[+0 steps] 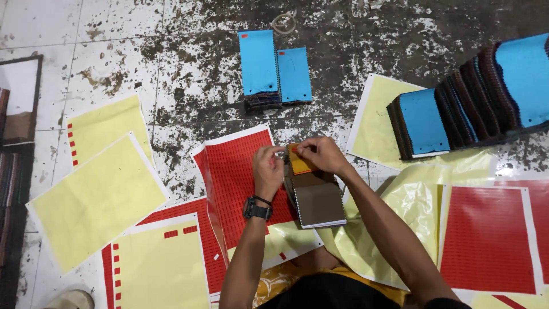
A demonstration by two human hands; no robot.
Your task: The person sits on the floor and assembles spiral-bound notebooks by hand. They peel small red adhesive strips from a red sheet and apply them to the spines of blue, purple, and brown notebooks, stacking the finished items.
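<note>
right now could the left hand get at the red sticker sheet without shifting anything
Probably yes. The left hand is at the swatch booklet, pinching with the right hand, directly above the red sticker sheet. Nothing lies between them, though it would need to let go first.

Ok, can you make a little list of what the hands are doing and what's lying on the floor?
left hand: pinching the top of a swatch stack
right hand: on the yellow card atop that stack
under hands: red sticker sheet
far floor: blue swatch bundles, rubber band
right: long swatch row
left: yellow sheets
</note>
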